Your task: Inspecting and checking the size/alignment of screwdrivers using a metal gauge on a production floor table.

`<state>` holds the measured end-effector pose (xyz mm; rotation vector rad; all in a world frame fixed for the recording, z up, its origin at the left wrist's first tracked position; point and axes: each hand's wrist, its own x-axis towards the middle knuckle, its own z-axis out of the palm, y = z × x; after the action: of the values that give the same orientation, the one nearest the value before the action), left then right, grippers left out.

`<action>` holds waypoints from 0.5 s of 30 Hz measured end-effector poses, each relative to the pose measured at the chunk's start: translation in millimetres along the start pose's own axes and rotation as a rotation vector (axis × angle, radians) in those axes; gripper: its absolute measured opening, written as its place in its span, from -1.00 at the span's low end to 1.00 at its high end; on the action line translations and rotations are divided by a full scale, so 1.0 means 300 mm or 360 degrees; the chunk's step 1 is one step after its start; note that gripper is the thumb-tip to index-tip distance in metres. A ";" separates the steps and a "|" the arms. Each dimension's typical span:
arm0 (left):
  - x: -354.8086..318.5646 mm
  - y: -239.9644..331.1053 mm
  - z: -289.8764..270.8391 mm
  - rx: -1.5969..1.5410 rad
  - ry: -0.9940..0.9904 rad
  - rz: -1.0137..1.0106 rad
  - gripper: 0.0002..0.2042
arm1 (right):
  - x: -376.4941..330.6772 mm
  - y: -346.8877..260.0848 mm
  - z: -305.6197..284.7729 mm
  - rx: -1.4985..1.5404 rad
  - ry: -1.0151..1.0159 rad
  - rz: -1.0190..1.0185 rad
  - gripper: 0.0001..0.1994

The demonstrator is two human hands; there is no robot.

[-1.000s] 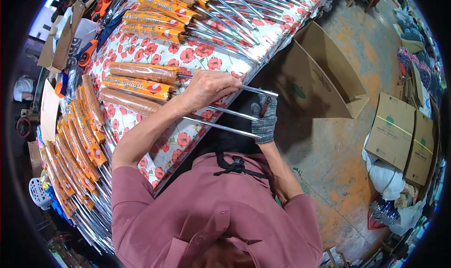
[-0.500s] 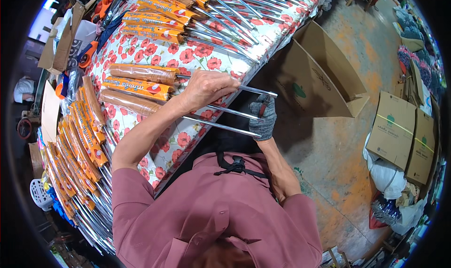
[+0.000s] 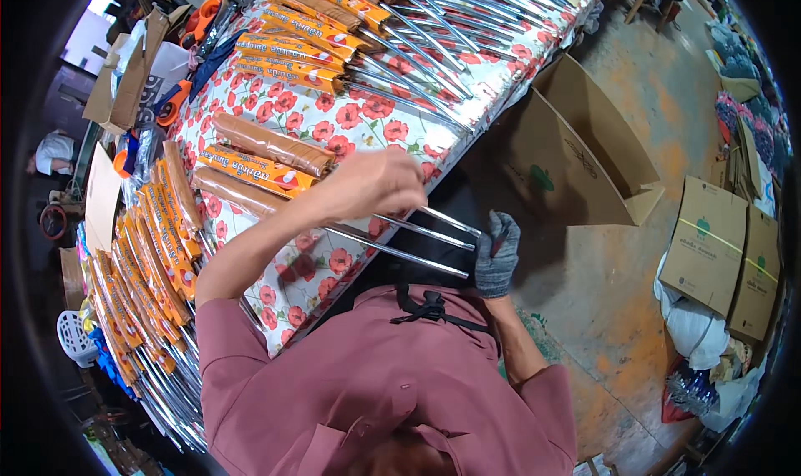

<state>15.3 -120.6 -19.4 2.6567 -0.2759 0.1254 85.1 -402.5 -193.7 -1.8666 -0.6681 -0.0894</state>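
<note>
Head view, looking down past the person's pink shirt: two long shiny metal rods [image 3: 417, 238] stick out over the near edge of the tabletop [image 3: 334, 130], which is covered in a white cloth printed with red flowers. The left hand [image 3: 375, 182], bare, is closed around the rods just at the table edge, fingers curled over them. The right hand [image 3: 496, 255], in a dark grey knit glove, is closed at the free ends of the rods, off the table and in front of the person's chest; whether it grips them or only presses against the tips cannot be told.

Just behind the left hand lie three wrapped bundles [image 3: 263, 167], brown and orange, side by side on the cloth. Further back is a row of orange-wrapped bundles [image 3: 288, 55] with bare metal rods [image 3: 434, 46] fanning out from them across the table. Along the left side, more orange-wrapped bundles [image 3: 142, 267] are stacked in a curving row.

On the concrete floor [image 3: 609, 292] to the right stands an open cardboard box [image 3: 576, 159], close to the table edge. Further right, flat cardboard cartons [image 3: 726, 242] lean together.
</note>
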 end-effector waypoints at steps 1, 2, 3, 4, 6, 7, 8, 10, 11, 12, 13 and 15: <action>0.012 -0.030 -0.004 0.0082 0.0077 0.0078 -0.82 | 0.000 0.005 0.000 0.0190 0.0087 0.0111 -0.59; 0.039 -0.077 -0.009 0.0096 0.0048 0.0030 -0.82 | 0.007 0.009 0.001 0.0102 0.0078 0.0126 -0.59; 0.081 -0.137 -0.020 0.0397 0.0349 -0.0005 -0.83 | 0.023 0.012 0.007 0.0047 0.0056 0.0107 -0.59; 0.111 -0.188 -0.027 0.0699 0.0649 -0.0036 -0.84 | 0.041 0.012 0.016 -0.0007 0.0039 0.0087 -0.59; 0.132 -0.262 -0.029 0.0781 0.0553 -0.0063 -0.83 | 0.071 0.001 0.030 -0.0063 0.0035 0.0062 -0.60; 0.134 -0.289 -0.034 0.0858 0.0449 -0.0099 -0.82 | 0.082 -0.007 0.039 -0.0006 -0.0013 0.0025 -0.61; 0.131 -0.307 -0.039 0.0922 0.0244 -0.0217 -0.81 | 0.089 -0.016 0.050 0.0052 -0.0061 -0.0010 -0.62; 0.109 -0.310 -0.043 0.0906 0.0288 -0.0050 -0.81 | 0.095 -0.030 0.073 0.0111 -0.0097 -0.0037 -0.63; 0.097 -0.299 -0.041 0.0866 0.0233 0.0030 -0.82 | 0.095 -0.033 0.085 0.0178 -0.0109 0.0026 -0.61; 0.090 -0.283 -0.036 0.0819 0.0169 0.0099 -0.82 | 0.092 -0.034 0.095 0.0242 -0.0124 0.0093 -0.58; 0.081 -0.261 -0.026 0.0809 0.0166 0.0121 -0.82 | 0.088 -0.033 0.101 0.0333 -0.0168 0.0261 -0.55; 0.060 -0.213 -0.004 0.0663 0.0149 0.0132 -0.81 | 0.084 -0.030 0.106 0.0238 -0.0121 0.0168 -0.58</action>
<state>46.5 -67.3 -44.0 3.0392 -0.3625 0.3689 94.0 -362.2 -189.6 -1.7640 -0.6104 0.0979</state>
